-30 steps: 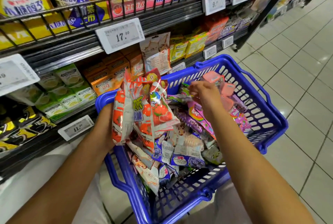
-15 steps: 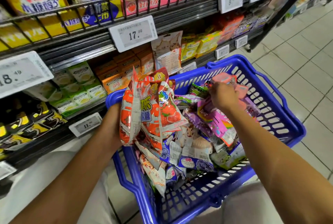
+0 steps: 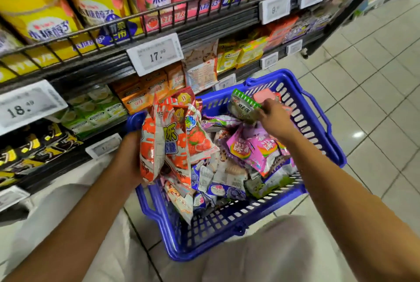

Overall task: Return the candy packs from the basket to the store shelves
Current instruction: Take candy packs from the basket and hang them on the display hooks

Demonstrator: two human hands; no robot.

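Candy packs are lying heaped in the blue basket between the two hands, pointing every which way, mostly flat. Left hand is gripping a bunch of red-orange packs at the basket's near-left rim; they are standing upright, long axis vertical, top seams up, printed fronts facing the camera. Its fingers are hiding behind the bunch, so only the back of the hand and the wrist are showing. Right hand is reaching over the far side of the heap, pinching a green-topped pack that is tilting with its top edge up and to the left; a pink pack is sitting just beyond the knuckles, touching or not I cannot tell. Pink-purple packs are lying just below the right wrist. Store shelves are running to the left of and beyond both hands, price tags clipped on the rail. Upper shelf bags are getting cut off by the frame top; motion blur is smearing most labels.
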